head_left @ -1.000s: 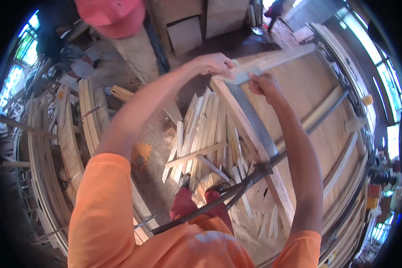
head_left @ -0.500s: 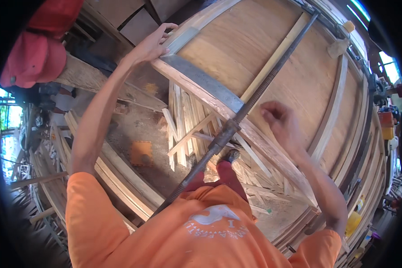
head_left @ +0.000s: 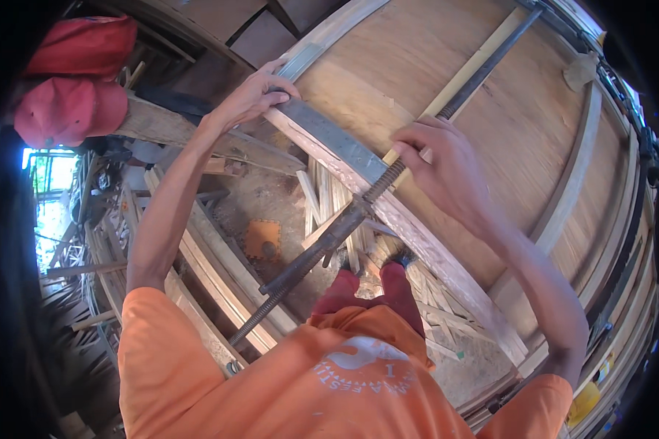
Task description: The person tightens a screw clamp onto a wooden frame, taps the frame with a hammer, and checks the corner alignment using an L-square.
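Observation:
A large framed plywood panel point(head_left: 505, 161) slants across the upper right. My left hand point(head_left: 252, 99) is at its near left corner, with fingers and thumb curled over the wooden frame point(head_left: 443, 263) beside the end of a flat grey metal plate point(head_left: 333, 135). That plate lies along the near rail. A long clamp with a threaded rod point(head_left: 388, 175) crosses the panel, and its thick metal sleeve point(head_left: 318, 245) sticks out past the near rail towards me. My right hand point(head_left: 447, 157) is closed round the rod just beyond the rail, hiding a short stretch of it.
Loose wooden strips point(head_left: 447, 300) lie on the ground by my feet. Long boards point(head_left: 212, 271) stand at the left, under a pink cap point(head_left: 69, 110) and a red cloth point(head_left: 84, 47). An orange mat point(head_left: 263, 238) is on the floor. More lumber is stacked at the right.
My right hand has come up and left from over the panel onto the threaded rod. My left fingers have curled in at the frame corner. The whole view has shifted slightly.

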Available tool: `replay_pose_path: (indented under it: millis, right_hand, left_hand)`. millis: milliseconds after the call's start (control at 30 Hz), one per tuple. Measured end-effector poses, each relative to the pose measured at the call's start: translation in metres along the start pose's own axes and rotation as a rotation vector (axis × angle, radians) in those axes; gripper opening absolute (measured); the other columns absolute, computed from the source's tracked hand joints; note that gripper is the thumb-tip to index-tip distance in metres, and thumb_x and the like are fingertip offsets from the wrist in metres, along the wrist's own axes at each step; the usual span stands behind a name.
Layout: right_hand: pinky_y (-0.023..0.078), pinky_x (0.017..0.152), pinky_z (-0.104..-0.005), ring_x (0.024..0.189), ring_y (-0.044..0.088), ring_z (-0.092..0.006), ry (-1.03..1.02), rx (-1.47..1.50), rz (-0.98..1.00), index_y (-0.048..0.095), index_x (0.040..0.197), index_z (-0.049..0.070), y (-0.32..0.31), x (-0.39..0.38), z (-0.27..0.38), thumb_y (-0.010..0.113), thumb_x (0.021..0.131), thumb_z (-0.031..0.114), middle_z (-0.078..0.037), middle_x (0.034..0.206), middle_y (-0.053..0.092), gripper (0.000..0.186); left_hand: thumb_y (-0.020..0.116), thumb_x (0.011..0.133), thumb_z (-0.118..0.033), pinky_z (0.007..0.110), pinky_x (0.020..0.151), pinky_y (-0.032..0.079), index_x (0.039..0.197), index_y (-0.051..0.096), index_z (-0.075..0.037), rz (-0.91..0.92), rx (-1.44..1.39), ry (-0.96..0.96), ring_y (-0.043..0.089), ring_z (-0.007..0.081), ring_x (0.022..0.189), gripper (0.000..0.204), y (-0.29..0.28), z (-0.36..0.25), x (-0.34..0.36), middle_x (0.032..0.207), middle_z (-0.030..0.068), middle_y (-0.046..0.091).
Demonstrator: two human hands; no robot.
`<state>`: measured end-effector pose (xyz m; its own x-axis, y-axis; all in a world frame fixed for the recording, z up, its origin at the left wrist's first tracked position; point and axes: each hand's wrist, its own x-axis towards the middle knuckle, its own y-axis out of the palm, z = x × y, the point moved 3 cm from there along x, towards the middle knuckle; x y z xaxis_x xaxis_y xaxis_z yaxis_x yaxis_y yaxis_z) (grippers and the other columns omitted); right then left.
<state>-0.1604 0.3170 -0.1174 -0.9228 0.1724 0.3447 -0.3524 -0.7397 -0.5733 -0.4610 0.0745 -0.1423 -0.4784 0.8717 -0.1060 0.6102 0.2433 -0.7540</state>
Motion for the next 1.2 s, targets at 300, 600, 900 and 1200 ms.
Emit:
replay_pose_path:
  millis: [300,600,900,1200]
  right_hand:
    - [0.048,0.068,-0.0465,0.068,0.065,-0.0341,-0.009,-0.048,0.474,0.070,0.076,-0.005,0.052,0.048,-0.028,0.075,0.083,0.009,-0.022,0.068,0.061,0.017]
    - [0.048,0.067,-0.0410,0.066,0.062,-0.0235,0.057,-0.063,0.734,0.074,0.092,-0.005,0.037,0.073,-0.032,0.074,0.092,0.019,-0.017,0.070,0.064,0.024]
    - [0.054,0.083,-0.0387,0.087,0.072,-0.0204,0.060,0.170,0.473,0.075,0.110,-0.005,0.065,0.075,-0.020,0.070,0.098,0.015,-0.019,0.093,0.076,0.025]
    - [0.058,0.088,-0.0355,0.096,0.075,-0.0194,0.177,0.230,0.520,0.075,0.120,-0.004,0.083,0.067,-0.032,0.073,0.095,0.007,-0.016,0.106,0.079,0.027]
  left_hand:
    - [0.071,0.095,0.003,0.038,0.119,0.037,0.109,0.082,-0.010,0.000,0.046,-0.027,0.033,0.0322,0.155,0.022,-0.002,-0.005,0.003,0.170,0.0191,0.029]
    - [0.067,0.102,-0.025,0.043,0.123,0.037,0.155,0.048,-0.003,-0.002,-0.080,-0.011,0.044,0.0350,0.150,0.061,-0.037,-0.005,0.014,0.156,0.0269,0.050]
    - [0.064,0.107,-0.037,0.034,0.098,0.051,0.133,0.070,-0.001,-0.406,-0.277,-0.359,0.066,0.0180,0.107,0.045,-0.026,0.063,-0.002,0.115,0.0107,0.074]
    - [0.088,0.088,-0.031,0.027,0.093,0.052,0.134,0.069,0.002,-0.560,-0.480,-0.355,0.067,0.0138,0.104,0.061,0.003,0.050,-0.018,0.114,0.0074,0.074]
